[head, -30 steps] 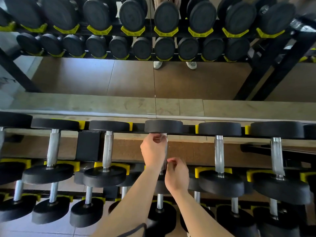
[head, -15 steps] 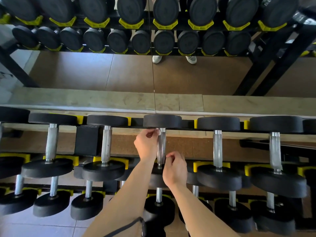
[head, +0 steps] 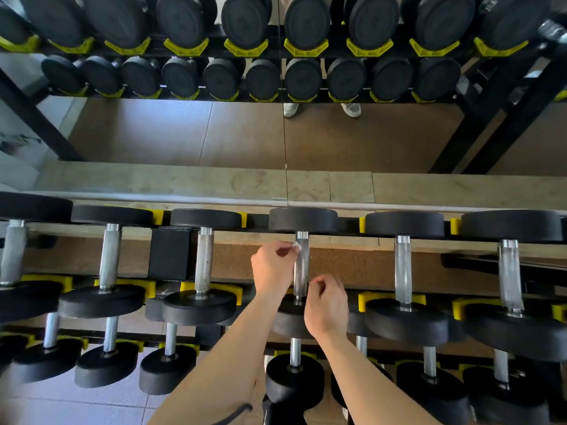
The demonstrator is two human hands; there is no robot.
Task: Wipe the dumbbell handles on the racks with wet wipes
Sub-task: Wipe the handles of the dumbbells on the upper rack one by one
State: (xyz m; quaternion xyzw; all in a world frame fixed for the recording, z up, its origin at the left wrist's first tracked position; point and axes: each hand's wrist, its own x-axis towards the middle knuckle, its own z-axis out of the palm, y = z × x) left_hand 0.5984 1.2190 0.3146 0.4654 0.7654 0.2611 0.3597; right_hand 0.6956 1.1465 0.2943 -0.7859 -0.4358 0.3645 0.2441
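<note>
My left grip point(head: 273, 266) pinches a white scrap of wet wipe point(head: 295, 244) at the far end of the middle dumbbell's handle point(head: 301, 265) on the rack point(head: 170, 253). My right grip point(head: 326, 305) pinches what looks like the wipe's other end, near the handle's near end. The wipe is limp and slick and the knurled steel is rigid, so I hold the wipe by its ends. A second ago my left grip covered that handle.

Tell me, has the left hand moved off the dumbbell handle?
Yes. The left hand shifted left: a second ago it covered most of the dumbbell handle; now it sits at the handle's left side, pinching a wet wipe.
</note>
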